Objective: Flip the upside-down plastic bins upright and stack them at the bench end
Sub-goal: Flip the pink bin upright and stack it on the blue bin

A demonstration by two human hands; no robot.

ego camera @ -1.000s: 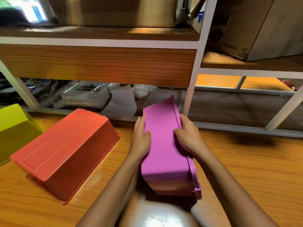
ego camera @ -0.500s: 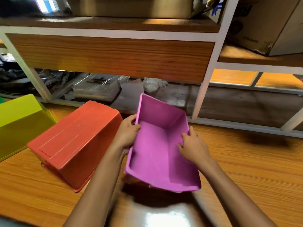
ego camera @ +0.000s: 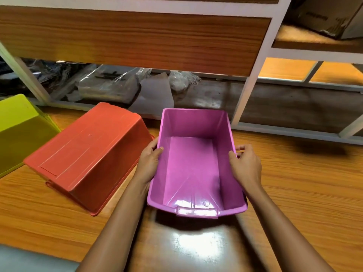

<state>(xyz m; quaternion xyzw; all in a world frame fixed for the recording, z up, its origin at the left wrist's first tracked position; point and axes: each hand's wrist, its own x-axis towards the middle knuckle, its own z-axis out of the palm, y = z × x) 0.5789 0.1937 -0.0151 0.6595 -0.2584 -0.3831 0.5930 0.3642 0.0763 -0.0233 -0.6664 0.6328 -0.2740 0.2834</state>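
Upright at frame centre, the purple bin [ego camera: 193,165] is gripped by its long rims: left hand [ego camera: 149,163] and right hand [ego camera: 246,165] are clamped on. Left of it, the red bin [ego camera: 88,156] and green bin [ego camera: 17,130] are seen overturned on the bench [ego camera: 304,193].

I see a glossy wood-grain bench [ego camera: 294,193] w/ light glare, white-framed shelving [ego camera: 253,83] behind, a brown wood panel [ego camera: 137,40] across it (plastic-wrapped clutter [ego camera: 110,85] beneath), cardboard box [ego camera: 326,16] top right.
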